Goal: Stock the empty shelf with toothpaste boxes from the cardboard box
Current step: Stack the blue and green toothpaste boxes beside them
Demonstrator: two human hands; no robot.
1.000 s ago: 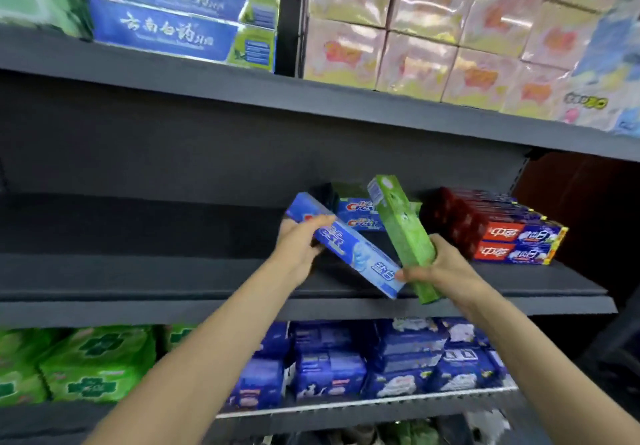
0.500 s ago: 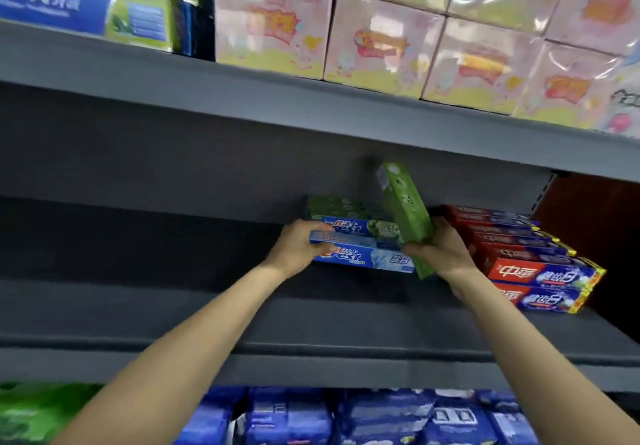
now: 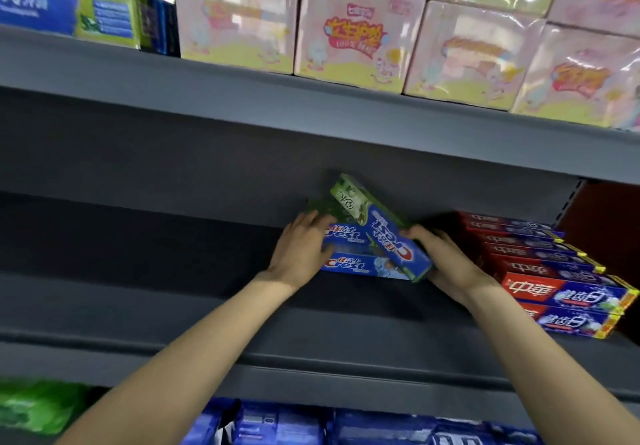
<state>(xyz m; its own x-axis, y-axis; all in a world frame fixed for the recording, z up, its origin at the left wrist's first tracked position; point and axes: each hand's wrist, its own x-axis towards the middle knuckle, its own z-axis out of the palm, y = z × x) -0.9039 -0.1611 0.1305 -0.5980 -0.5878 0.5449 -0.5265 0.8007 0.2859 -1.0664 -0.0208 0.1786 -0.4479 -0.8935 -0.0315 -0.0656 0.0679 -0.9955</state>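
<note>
- The tilted Crest box (image 3: 388,236), green and blue, lies slantwise over the small Crest stack (image 3: 360,264) on the grey middle shelf (image 3: 173,306). Its far end is raised toward the back panel; its near end touches the stack's front right corner. Judged not yet seated.
- The right hand (image 3: 446,257) grips the near end of the tilted box, fingers curled round it.
- The left hand (image 3: 301,250) rests against the left end of the stack, fingers bent over the top box. It appears to steady the pile; whether it actually clasps a box cannot be told.
- The stack shows two blue Crest boxes lying flat, front faces outward, with a green box edge behind them.
- Just to the right, apart from the stack, stands a tidy block of red and blue toothpaste boxes (image 3: 554,288), reaching the shelf's right end.
- Progress, as a judgement: stocking is begun but far from complete. The right part of the shelf is filled; the long stretch left of the Crest stack holds nothing.
- The cardboard box is not in view, so remaining stock cannot be counted.
- Above, pink wrapped packs (image 3: 356,29) fill the upper shelf; below, blue packets (image 3: 284,424) are visible.
</note>
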